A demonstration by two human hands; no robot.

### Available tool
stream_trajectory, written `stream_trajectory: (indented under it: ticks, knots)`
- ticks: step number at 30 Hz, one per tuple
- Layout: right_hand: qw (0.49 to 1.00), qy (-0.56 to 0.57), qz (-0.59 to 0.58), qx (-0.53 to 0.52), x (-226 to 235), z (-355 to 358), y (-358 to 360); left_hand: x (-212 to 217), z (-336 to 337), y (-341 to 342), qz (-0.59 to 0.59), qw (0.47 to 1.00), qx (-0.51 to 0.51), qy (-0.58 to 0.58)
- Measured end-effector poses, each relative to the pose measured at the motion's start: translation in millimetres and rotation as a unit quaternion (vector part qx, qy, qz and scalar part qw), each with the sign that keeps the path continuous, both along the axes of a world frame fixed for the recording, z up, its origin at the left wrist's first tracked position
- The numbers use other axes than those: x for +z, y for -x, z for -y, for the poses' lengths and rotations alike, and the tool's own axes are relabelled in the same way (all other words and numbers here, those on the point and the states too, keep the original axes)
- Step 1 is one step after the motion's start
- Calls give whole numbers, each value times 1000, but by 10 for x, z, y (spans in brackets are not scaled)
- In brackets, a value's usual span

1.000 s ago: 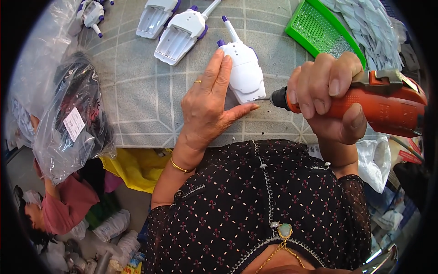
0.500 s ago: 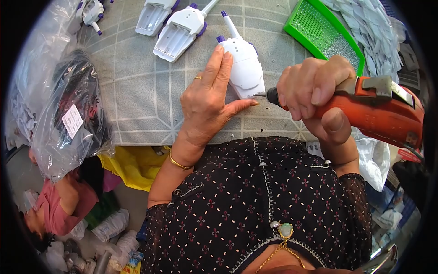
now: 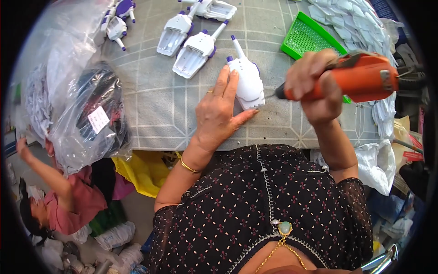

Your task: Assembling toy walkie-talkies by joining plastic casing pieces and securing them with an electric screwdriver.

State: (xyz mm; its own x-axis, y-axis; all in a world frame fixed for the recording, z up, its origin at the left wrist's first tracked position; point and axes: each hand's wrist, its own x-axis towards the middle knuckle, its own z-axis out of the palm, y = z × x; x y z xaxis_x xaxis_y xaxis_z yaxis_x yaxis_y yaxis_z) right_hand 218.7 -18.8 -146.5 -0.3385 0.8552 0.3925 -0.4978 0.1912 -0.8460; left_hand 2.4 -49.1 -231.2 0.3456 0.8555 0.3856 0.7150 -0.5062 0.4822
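My left hand [image 3: 218, 114] lies flat, pinning the white toy handset [image 3: 247, 83] to the bench [image 3: 159, 109] so it won't slip, while right hand [image 3: 315, 84] has a full closed grip round the orange el. screwdriver [image 3: 360, 77], bit at its edge.

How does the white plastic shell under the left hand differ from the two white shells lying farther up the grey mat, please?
The white plastic shell under the left hand lies closed side up, pinned by the left hand; the two white shells farther up lie hollow side up, untouched. The orange power screwdriver points only at the first. All share white bodies with purple tips.
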Motion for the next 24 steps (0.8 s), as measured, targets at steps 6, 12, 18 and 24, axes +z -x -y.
stream_trajectory:
  ticks: [6,12,18,24]
  knots:
    - [953,-27,57,-297,66,-265,-177,298,-275,-395,-54,989,86,104]
    - [940,-4,42,-338,-19,-259,-362,612,-27,30,77,984,-14,158]
    - [928,24,73,-366,87,-214,-528,868,1318,1374,84,977,89,175]
    - [930,46,66,-358,31,-290,-367,345,2230,1857,-171,925,278,194]
